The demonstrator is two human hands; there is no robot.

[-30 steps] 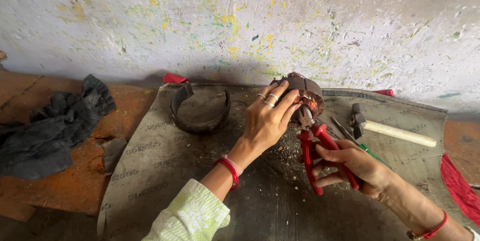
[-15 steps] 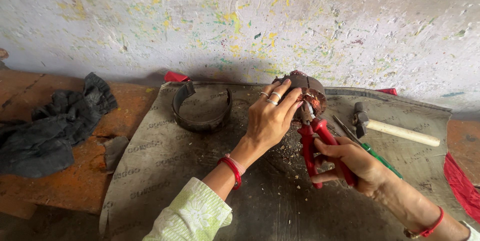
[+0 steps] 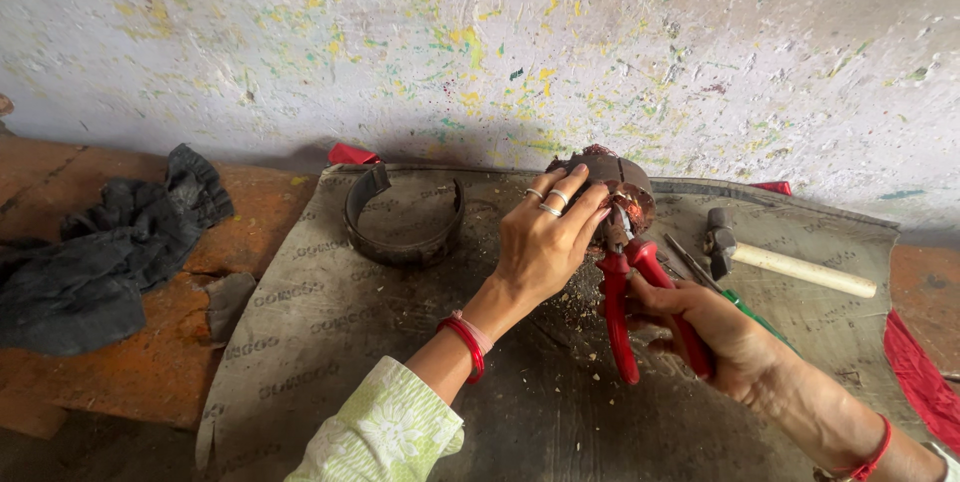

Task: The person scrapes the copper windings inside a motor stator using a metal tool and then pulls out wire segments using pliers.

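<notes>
Your left fingers (image 3: 560, 204) wrap over the top of the dark, rounded brown piece (image 3: 612, 174), two of them ringed, and press it down against the grey mat (image 3: 330, 332); the left hand (image 3: 540, 247) is closed on it. Just below those fingertips, your right hand (image 3: 715, 337) is clamped around the red handles of the pliers (image 3: 630, 292), whose metal nose meets the lower edge of the piece. Compared with a second ago, the handles have drawn closer together and the right hand has slid up nearer the left, so the squeeze looks to be biting now rather than just lining up. Crumbs and flakes lie on the mat beneath your left palm. Left of your knuckles sits a curved dark band (image 3: 405, 222), worn and dull; beyond it a crumpled black cloth (image 3: 100, 262). Right of the pliers lie a wooden-handled hammer (image 3: 790, 264) and a green-handled tool, partly hidden.
</notes>
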